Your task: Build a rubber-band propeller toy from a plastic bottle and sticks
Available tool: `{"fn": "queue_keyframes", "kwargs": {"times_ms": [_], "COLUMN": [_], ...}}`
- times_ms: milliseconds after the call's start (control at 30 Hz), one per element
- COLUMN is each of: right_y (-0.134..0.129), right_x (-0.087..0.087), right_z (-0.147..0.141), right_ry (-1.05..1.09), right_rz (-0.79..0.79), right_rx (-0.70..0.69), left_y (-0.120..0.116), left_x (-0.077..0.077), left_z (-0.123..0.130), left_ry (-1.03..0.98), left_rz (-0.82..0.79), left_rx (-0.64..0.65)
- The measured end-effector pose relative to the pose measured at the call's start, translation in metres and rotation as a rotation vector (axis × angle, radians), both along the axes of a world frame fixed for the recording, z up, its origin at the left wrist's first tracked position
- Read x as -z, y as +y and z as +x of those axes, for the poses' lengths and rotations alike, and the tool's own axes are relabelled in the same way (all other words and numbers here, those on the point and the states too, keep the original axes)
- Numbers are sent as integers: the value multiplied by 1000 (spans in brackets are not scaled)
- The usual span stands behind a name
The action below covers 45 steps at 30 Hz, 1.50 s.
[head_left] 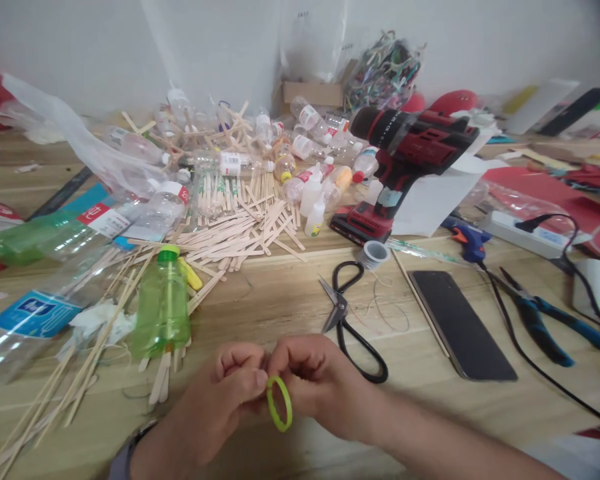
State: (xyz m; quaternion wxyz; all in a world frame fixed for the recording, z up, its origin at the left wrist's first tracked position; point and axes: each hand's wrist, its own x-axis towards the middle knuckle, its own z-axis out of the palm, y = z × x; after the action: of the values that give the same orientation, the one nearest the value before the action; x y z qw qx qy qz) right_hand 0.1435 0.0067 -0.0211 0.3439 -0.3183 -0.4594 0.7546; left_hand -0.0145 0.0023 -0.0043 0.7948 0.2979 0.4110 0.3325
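Observation:
Low over the front of the wooden table, my left hand (233,393) and my right hand (325,387) meet with their fingers closed. Between them is a thin lime-green plastic ring (280,403), pinched at its upper edge by the left thumb and touching the right fingers. Whether the hidden fingertips also hold a thread, I cannot make out. Just beyond the right hand lie open black-handled scissors (343,310). To the left of my hands stands a green plastic bottle (161,307) with wooden sticks showing beneath it.
Several wooden craft sticks (235,237) and small bottles (307,117) crowd the back. A red cordless drill (395,167) stands behind a thread spool (375,253). To the right are a phone (460,327), pliers (540,320) and a corded blue glue gun (470,240). Large bottles (35,313) lie left.

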Motion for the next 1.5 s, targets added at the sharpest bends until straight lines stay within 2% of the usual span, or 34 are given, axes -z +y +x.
{"fn": "queue_keyframes", "kwargs": {"times_ms": [133, 367, 667, 900, 1000, 1100, 1167, 1267, 1400, 1500], "right_y": [6, 5, 1, 2, 10, 17, 20, 23, 25, 26], "right_x": [-1, 0, -2, 1, 0, -3, -5, -6, -8, -7], "right_z": [-4, -5, -2, -1, 4, 11, 14, 15, 13, 12], "right_ry": [39, 111, 116, 64, -84, -309, -363, -326, -318, -321], "right_rz": [-16, -45, -23, -11, 138, 329, 317, 214, 185, 177], "right_rx": [22, 13, 19, 8, -3, 63, 116, 165, 219, 192], "left_y": [2, 0, -1, -1, 2, 4, 5, 6, 8, 9], "left_x": [0, 4, 1, 5, 9, 9, 5, -4, -8, -7], "left_z": [0, -1, 1, 0, -4, -10, -13, -14, -11, -10], "left_ry": [-24, -45, -114, -122, -7, 195, 354, 546, 592, 588], "left_rz": [1, 21, 74, 92, 191, 421, 522, 554, 555, 549], "left_rx": [-39, -22, 1, 0, -57, -111, -117, -99, -84, -71]}}
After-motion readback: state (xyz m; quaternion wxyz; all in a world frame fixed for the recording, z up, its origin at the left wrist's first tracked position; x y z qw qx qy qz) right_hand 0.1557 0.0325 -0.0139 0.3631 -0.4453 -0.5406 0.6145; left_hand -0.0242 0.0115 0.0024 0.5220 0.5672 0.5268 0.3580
